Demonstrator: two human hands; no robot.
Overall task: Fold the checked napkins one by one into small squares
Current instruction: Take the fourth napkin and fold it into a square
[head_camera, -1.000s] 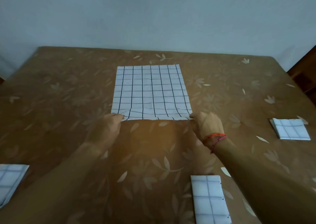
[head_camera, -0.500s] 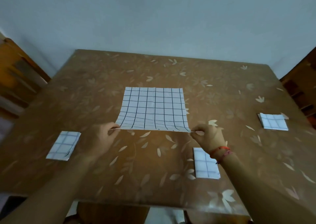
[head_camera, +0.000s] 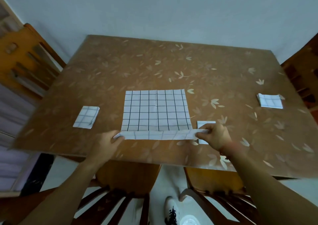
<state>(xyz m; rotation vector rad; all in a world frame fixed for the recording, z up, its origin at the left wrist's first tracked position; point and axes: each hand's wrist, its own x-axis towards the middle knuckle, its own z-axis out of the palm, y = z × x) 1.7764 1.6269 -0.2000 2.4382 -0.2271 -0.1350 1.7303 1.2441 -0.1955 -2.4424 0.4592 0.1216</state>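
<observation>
A white napkin with a black check (head_camera: 155, 110) lies spread in the middle of the brown leaf-patterned table (head_camera: 172, 66). Its near edge is lifted and turned over, so a pale strip of the underside shows. My left hand (head_camera: 107, 141) pinches the near left corner and my right hand (head_camera: 216, 135) pinches the near right corner. Three folded napkin squares lie around it: one at the left (head_camera: 86, 116), one at the far right (head_camera: 270, 100), and one just behind my right hand (head_camera: 205, 124), partly hidden by it.
Wooden chairs stand at the left (head_camera: 25, 59) and at the right edge (head_camera: 302, 77), and two chair backs (head_camera: 120, 202) sit below the table's near edge. A white shoe (head_camera: 172, 211) shows on the floor. A pale wall rises behind the table.
Both hands have raised the napkin's near edge and turned it over toward the far side. The view has pulled back and up, so the chairs and floor now show.
</observation>
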